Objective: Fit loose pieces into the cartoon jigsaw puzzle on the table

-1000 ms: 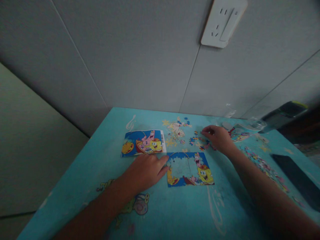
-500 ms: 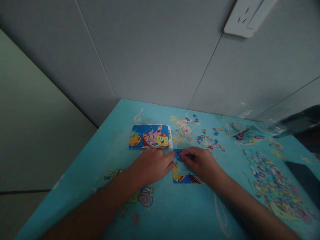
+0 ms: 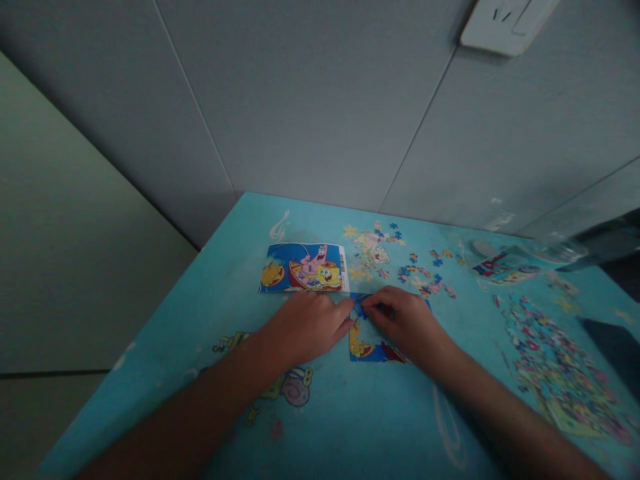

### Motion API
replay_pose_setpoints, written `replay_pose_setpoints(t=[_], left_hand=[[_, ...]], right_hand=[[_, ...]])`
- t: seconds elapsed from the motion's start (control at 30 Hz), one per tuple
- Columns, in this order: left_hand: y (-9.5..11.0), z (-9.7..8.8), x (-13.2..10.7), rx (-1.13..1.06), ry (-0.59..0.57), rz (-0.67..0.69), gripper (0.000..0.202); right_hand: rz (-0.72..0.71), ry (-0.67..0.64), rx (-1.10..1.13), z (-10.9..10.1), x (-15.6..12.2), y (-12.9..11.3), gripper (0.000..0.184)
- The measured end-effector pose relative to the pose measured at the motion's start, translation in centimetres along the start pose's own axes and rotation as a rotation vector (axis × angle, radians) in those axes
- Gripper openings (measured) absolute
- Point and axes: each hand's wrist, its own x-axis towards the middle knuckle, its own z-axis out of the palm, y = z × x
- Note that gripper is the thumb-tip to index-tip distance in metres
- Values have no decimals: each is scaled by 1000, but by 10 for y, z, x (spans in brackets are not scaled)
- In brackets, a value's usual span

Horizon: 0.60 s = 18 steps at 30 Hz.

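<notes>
My left hand [image 3: 305,325] lies flat on the turquoise table [image 3: 350,427], its fingertips touching the left edge of a partly assembled cartoon jigsaw frame [image 3: 364,348]. My right hand [image 3: 405,320] rests over that frame, its fingers pinched together at the upper left corner on a small blue puzzle piece [image 3: 361,309]. A printed reference picture [image 3: 304,268] of the same cartoon lies just beyond my left hand. Several loose pieces [image 3: 417,270] are scattered behind my right hand.
A large heap of loose pieces [image 3: 555,363] covers the table's right side. A clear plastic bag [image 3: 505,263] lies at the back right, with a dark object [image 3: 613,340] near the right edge. A grey wall with a white socket [image 3: 505,23] stands behind.
My right hand came from the scattered pieces at the back down onto the jigsaw frame's upper left corner. My left hand stayed beside the frame. The view shifted slightly.
</notes>
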Motion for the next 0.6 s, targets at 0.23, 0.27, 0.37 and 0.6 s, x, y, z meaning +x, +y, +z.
replay_pose_setpoints(t=[0.23, 0.27, 0.37, 0.6], left_hand=[[1, -2, 2, -4, -27, -6, 32], [1, -2, 2, -5, -26, -7, 32], [1, -1, 2, -6, -18, -8, 32], [1, 0, 1, -12, -14, -5, 32]], right_hand=[[14, 1, 39, -2, -8, -5, 12], [12, -7, 29, -1, -9, -5, 12], [1, -16, -5, 1, -12, -6, 14], [-66, -21, -73, 1, -14, -8, 17]])
